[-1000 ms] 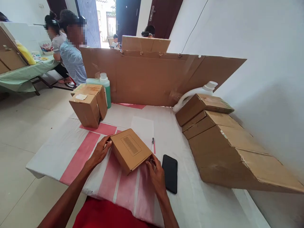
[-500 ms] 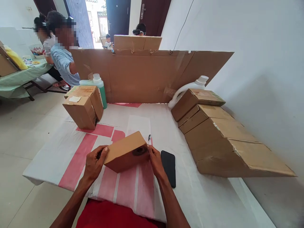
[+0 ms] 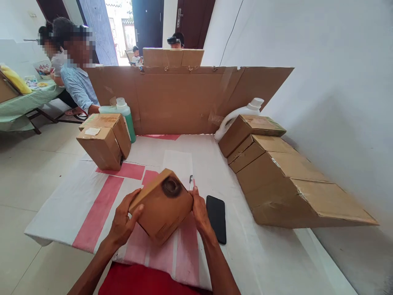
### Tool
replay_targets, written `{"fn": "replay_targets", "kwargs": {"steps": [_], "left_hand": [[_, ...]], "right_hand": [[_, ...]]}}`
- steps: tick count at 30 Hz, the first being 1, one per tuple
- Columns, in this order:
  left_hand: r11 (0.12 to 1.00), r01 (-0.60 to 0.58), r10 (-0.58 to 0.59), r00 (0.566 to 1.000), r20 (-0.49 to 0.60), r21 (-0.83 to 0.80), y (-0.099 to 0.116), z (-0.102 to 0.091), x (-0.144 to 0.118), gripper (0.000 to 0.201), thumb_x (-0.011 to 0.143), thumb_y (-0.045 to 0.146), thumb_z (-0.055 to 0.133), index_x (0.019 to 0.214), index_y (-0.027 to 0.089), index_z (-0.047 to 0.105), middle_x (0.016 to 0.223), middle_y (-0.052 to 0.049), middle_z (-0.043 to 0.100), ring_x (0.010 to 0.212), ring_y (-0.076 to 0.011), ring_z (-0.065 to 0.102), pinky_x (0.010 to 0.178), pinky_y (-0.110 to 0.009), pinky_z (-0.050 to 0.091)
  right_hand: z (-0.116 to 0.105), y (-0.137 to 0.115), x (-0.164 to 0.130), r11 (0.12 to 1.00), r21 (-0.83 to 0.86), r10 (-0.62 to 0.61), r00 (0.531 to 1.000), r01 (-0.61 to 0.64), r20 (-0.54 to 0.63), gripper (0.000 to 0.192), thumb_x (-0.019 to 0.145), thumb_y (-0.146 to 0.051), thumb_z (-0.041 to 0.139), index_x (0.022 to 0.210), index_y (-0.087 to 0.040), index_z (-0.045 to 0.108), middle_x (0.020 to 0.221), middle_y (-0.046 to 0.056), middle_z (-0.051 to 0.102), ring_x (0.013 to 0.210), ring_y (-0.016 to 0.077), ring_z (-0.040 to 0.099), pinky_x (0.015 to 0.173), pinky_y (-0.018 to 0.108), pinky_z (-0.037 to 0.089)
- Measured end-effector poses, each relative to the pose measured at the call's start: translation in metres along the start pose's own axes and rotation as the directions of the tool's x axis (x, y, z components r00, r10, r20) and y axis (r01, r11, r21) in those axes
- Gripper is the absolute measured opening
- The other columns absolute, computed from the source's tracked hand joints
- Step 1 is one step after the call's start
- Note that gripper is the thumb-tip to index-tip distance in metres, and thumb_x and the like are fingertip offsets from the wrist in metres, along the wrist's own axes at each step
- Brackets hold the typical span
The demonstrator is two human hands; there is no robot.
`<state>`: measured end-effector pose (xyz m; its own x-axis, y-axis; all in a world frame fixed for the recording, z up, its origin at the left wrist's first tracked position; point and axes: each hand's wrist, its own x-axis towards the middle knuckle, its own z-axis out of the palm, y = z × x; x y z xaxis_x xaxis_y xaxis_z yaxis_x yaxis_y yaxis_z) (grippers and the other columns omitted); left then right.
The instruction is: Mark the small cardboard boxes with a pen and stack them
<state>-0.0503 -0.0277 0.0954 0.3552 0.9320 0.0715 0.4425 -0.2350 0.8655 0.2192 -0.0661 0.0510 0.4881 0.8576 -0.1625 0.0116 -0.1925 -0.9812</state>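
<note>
Both hands hold a small cardboard box (image 3: 162, 205) tilted above the table (image 3: 264, 254) — the left hand (image 3: 124, 221) curls its grip around the box's left edge, the right hand (image 3: 199, 209) presses flat against its right side. A black phone (image 3: 216, 212) lies just beside the right hand, a pen (image 3: 190, 182) beyond.

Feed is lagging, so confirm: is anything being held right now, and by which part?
Yes. Both hands hold the small cardboard box, tilted above the table: the left hand grips its left edge, the right hand its right side.
</note>
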Motion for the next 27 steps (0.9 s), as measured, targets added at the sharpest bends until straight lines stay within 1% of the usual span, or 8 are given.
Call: {"fn": "replay_targets", "kwargs": {"steps": [3,7,10,13,17,20,23,27], "left_hand": [[0.986,0.166,-0.165,0.985,0.051,-0.011,-0.012,0.007,-0.011,0.049,0.098,0.06,0.049,0.118,0.019,0.066,0.114,-0.011,0.07,0.103,-0.0282,0.067,0.085,-0.04,0.055],[0.976,0.162,-0.181,0.976,0.124,0.144,-0.033,0.016,-0.031,0.045,0.094,0.061,0.054,0.083,0.02,0.069,0.088,-0.007,0.067,0.078,-0.0236,0.066,0.074,-0.039,0.053],[0.983,0.175,-0.178,0.983,0.052,0.046,-0.044,0.019,-0.03,0.046,0.094,0.058,0.056,0.117,0.02,0.069,0.112,-0.011,0.07,0.097,-0.0264,0.069,0.087,-0.043,0.056],[0.973,0.193,-0.19,0.981,0.036,-0.124,-0.051,0.027,-0.011,0.065,0.092,0.056,0.06,0.145,0.02,0.052,0.142,-0.015,0.061,0.126,-0.0295,0.063,0.106,-0.047,0.051],[0.936,0.225,-0.204,0.973,0.106,-0.27,-0.054,0.044,0.016,0.076,0.089,0.054,0.062,0.153,0.02,0.042,0.16,-0.016,0.046,0.145,-0.0309,0.047,0.121,-0.049,0.037],[0.93,0.225,-0.191,0.971,0.142,-0.291,-0.055,0.053,0.022,0.075,0.087,0.051,0.064,0.152,0.019,0.042,0.159,-0.015,0.046,0.145,-0.0307,0.046,0.123,-0.048,0.033],[0.915,0.244,-0.204,0.967,0.153,-0.321,-0.057,0.058,0.02,0.07,0.088,0.051,0.062,0.148,0.017,0.045,0.149,-0.016,0.056,0.139,-0.0315,0.053,0.12,-0.048,0.037],[0.903,0.243,-0.218,0.97,0.109,-0.354,-0.06,0.07,0.013,0.072,0.089,0.055,0.061,0.146,0.017,0.044,0.148,-0.016,0.055,0.138,-0.0328,0.052,0.117,-0.05,0.038]], "right_hand": [[-0.009,-0.004,0.0,0.996,-0.084,-0.004,0.998,0.008,0.057,0.084,0.092,-0.083,0.03,0.105,-0.016,0.078,0.085,0.01,0.077,0.073,0.0257,0.069,0.065,0.035,0.053],[-0.003,0.0,-0.011,0.972,-0.226,-0.038,0.993,0.062,0.108,0.068,0.086,-0.08,0.052,0.101,-0.019,0.077,0.097,0.011,0.078,0.089,0.0293,0.069,0.078,0.037,0.051],[0.006,0.008,-0.026,0.943,-0.316,-0.068,0.989,0.106,0.129,0.067,0.088,-0.079,0.046,0.097,-0.02,0.076,0.103,0.013,0.077,0.095,0.0298,0.068,0.085,0.038,0.051],[0.005,0.011,-0.032,0.905,-0.404,-0.094,0.989,0.134,0.117,0.066,0.095,-0.075,0.034,0.09,-0.022,0.072,0.1,0.011,0.075,0.094,0.0272,0.067,0.085,0.036,0.05],[-0.014,0.007,-0.011,0.822,-0.566,-0.101,0.994,0.068,-0.028,0.057,0.099,-0.067,0.03,0.083,-0.022,0.062,0.093,0.012,0.072,0.091,0.0274,0.066,0.085,0.037,0.047],[-0.022,0.006,0.017,0.748,-0.662,-0.047,0.992,-0.042,-0.116,0.04,0.095,-0.059,0.05,0.079,-0.022,0.058,0.092,0.015,0.072,0.09,0.0294,0.067,0.078,0.036,0.044],[-0.018,0.01,0.038,0.705,-0.702,0.042,0.994,-0.104,-0.106,0.034,0.081,-0.049,0.072,0.066,-0.023,0.056,0.079,0.014,0.073,0.08,0.0286,0.069,0.066,0.032,0.039],[-0.017,0.01,0.048,0.736,-0.671,0.052,0.996,-0.089,-0.074,0.035,0.074,-0.033,0.076,0.052,-0.023,0.051,0.062,0.008,0.069,0.065,0.0234,0.067,0.058,0.028,0.035]]}}
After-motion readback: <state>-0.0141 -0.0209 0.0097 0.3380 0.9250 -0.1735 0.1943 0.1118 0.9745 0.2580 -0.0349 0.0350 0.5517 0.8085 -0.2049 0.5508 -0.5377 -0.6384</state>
